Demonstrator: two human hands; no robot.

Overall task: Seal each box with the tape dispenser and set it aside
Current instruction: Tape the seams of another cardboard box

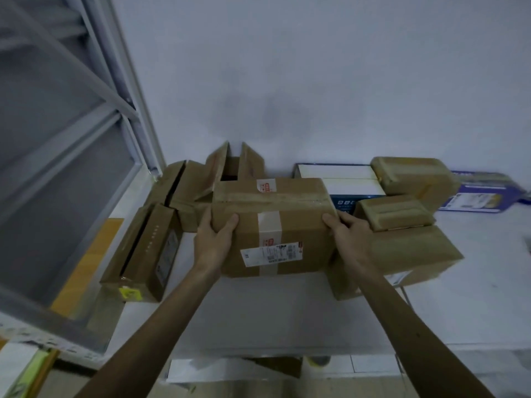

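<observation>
Holding taped box [271, 225] | left grip [214, 239], right grip [349, 239] curled round its opposite ends

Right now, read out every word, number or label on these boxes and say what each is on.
Nothing reads clearly; every print is blurred or too small.
White shipping label, front of the held box: barcodes and print, unreadable.
Red-printed sticker, its top, and a second sticker, its front: unreadable.
Blue box behind: white characters, blurred.
Purple flat package, far right: blurred.
Yellow sticker and grey label, long box on the left: unreadable.
</observation>
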